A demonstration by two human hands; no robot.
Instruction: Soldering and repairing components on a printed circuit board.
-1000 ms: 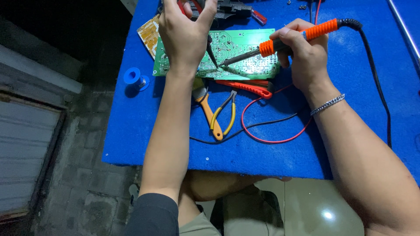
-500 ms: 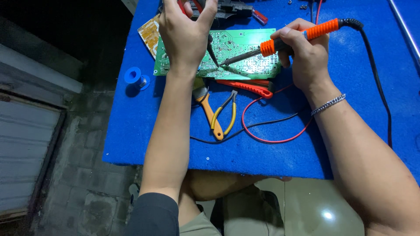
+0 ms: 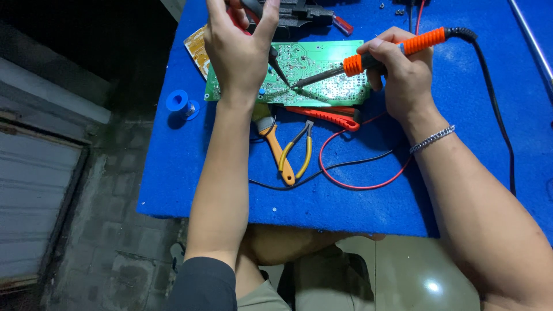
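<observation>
A green circuit board [image 3: 322, 69] lies solder side up on the blue table [image 3: 357, 207]. My right hand [image 3: 403, 75] grips an orange-handled soldering iron [image 3: 397, 49], its metal tip resting on the board near the middle. My left hand [image 3: 239, 49] hovers over the board's left part and holds a dark pointed tool [image 3: 276, 66] whose tip meets the board close to the iron's tip. Its upper part leaves the frame at the top.
Yellow-handled pliers [image 3: 291, 152] and a red-handled tool [image 3: 328, 115] lie just below the board. Red and black wires [image 3: 345, 173] loop across the table. A blue solder spool [image 3: 183, 105] sits at the left edge. The iron's black cable [image 3: 501, 115] runs down the right.
Both hands stay on the board; the iron's tip and the dark tool have barely shifted.
</observation>
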